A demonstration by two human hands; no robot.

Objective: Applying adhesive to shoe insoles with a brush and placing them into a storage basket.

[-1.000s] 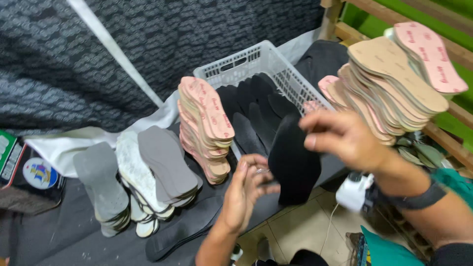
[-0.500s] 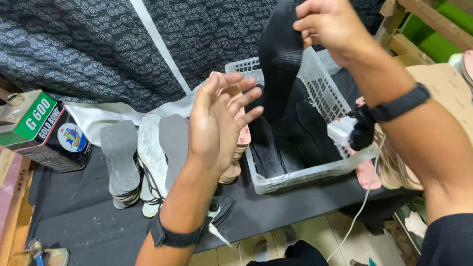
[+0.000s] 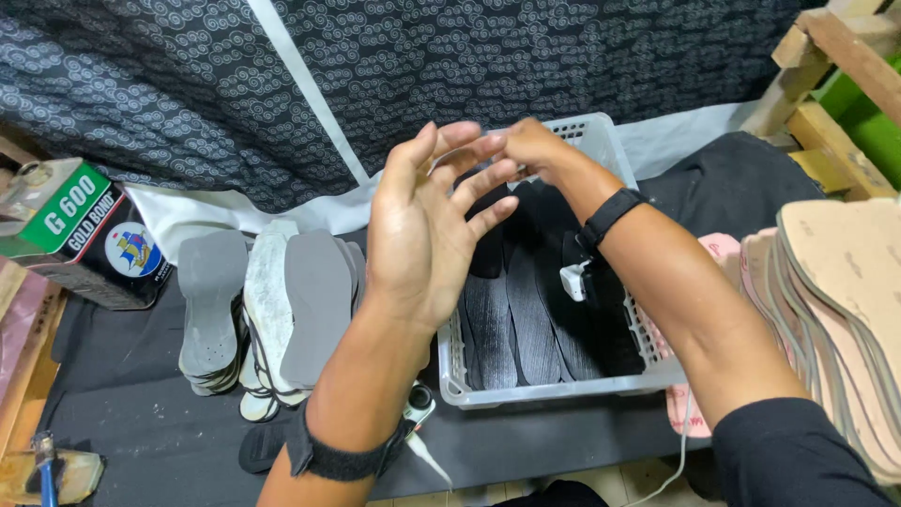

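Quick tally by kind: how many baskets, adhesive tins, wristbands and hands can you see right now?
White plastic basket: 1
Green-and-black adhesive tin: 1
Black wristbands: 2
Left hand, right hand: 2, both empty, open
Total: 6

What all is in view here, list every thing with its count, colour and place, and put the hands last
basket: one, white plastic, centre of the bench
black insoles: several, black, lying inside the basket
grey insoles: three stacks, grey and off-white, left of the basket
tan insoles: one fanned stack, tan and pink, right edge
tin can: one, green, white and black, far left
cloth: one, black with a swirl pattern, hung behind the bench
wooden frame: one, bare wood, top right
left hand: open, raised above the basket, holding nothing, black wristband
right hand: at the left fingertips, above the basket, black wristband
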